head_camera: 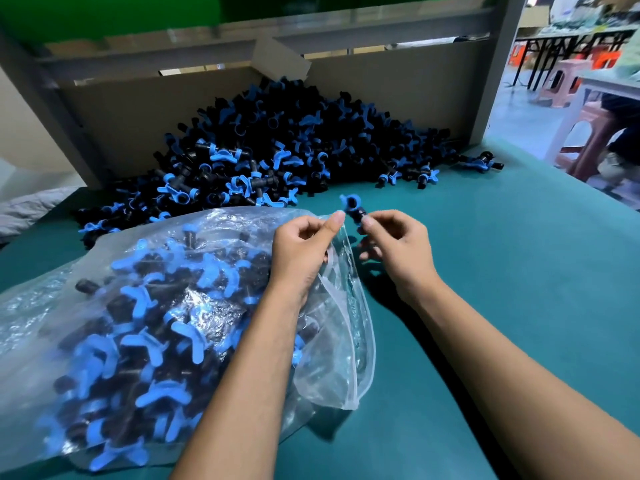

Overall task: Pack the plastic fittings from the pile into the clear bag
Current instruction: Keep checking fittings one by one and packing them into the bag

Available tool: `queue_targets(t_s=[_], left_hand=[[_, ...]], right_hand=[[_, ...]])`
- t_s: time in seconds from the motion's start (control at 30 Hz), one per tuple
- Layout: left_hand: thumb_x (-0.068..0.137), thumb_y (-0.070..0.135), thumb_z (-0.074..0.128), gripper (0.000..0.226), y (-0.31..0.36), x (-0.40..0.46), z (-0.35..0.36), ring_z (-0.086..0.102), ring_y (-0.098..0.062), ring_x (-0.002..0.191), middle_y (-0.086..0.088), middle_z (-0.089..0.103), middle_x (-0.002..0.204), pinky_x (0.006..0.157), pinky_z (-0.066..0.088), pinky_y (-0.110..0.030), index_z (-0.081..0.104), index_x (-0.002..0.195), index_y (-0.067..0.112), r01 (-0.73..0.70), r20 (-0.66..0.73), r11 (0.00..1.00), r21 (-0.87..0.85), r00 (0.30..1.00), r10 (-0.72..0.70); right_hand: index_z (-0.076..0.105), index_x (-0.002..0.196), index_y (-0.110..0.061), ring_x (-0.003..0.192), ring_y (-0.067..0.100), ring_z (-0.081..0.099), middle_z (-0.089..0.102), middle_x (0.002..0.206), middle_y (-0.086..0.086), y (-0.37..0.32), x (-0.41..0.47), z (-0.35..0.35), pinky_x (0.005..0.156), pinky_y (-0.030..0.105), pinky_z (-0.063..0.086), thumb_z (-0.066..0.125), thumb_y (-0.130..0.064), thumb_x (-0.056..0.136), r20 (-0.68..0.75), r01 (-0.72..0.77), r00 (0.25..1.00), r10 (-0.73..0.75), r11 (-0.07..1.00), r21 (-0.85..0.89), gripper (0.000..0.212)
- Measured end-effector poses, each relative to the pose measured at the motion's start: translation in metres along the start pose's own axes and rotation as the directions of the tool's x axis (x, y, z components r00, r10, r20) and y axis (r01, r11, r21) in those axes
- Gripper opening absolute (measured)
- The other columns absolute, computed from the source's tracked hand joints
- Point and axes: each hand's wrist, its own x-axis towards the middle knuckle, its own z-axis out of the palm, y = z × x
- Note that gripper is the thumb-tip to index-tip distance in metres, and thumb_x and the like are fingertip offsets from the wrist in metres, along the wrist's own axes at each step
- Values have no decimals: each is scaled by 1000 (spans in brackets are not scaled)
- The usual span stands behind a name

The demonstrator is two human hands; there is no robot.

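Pinching crinkled clear bag (194, 306) rim: left hand (303, 251) | right hand (398, 247) fingertips grip black-and-blue winged fitting (354, 208) | pile (277, 147) on teal mat (519, 271)

Teal-topped table (519, 271): carrying a pile of black-and-blue plastic fittings (277, 140) at 12 o'clock, a few strays (479, 162) lying at 2, a filled clear bag (145, 327) resting at 8.

Both forearms are reaching forward side by side. The left hand (304, 251) is curling its fingers, thumb extended and pinching. The right hand (398, 247) is pinching with curled fingertips, palm turned leftward.
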Motion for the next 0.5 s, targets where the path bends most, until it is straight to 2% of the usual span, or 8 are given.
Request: queue_targets(t_s=[0.07,0.13,0.2,0.27,0.37,0.47,0.5], left_hand=[[79,18,89,21,2,-1,0,57,-7,64,0,64,74,66,54,-22,72,85,7,-5,-20,1000,-30,1000,5],[77,0,85,20,3,-1,0,57,-7,66,1,61,74,69,57,-23,71,86,11,-17,-30,998,-53,999,16],[79,-7,79,22,6,0,-1,57,-5,66,3,59,73,69,56,-23,70,87,11,-45,-40,995,-93,998,42],[82,-8,76,20,10,0,-2,57,-4,66,2,58,75,68,54,-20,69,89,10,-72,-52,988,-136,996,66],[85,-8,73,18,17,0,-1,56,-5,67,-1,59,79,67,52,-19,69,91,9,-97,-77,980,-176,993,84],[87,-8,69,18,24,-2,-2,55,-7,67,-3,59,80,67,50,-20,70,93,9,-133,-108,973,-188,988,114],[87,-9,68,19,26,-2,-2,54,-10,69,-5,58,82,67,49,-22,70,94,9,-155,-122,972,-178,983,134]], right_hand=[[65,99,-3,56,13,62,75,84,14,-6,3,-3,52,21,52,56,-27,103,75,-224,975,211,910,348,26],[61,101,1,53,11,58,73,84,18,-9,5,-9,47,15,47,47,-32,106,144,-361,929,340,751,553,36],[61,102,2,50,11,56,70,81,19,-10,7,-12,43,13,45,43,-32,107,188,-414,900,392,640,647,39],[62,102,3,50,11,56,70,80,19,-9,9,-13,42,13,45,43,-31,107,212,-440,886,413,600,668,39],[62,107,0,55,13,58,71,86,19,-7,9,-16,46,15,48,52,-30,103,244,-458,884,398,634,623,32],[73,102,-9,66,14,60,71,94,13,-6,10,-20,58,20,51,72,-14,86,290,-349,924,249,859,375,16],[76,99,-12,69,16,60,71,95,11,-7,8,-20,63,23,51,75,-8,80,323,-295,926,194,908,299,19]])
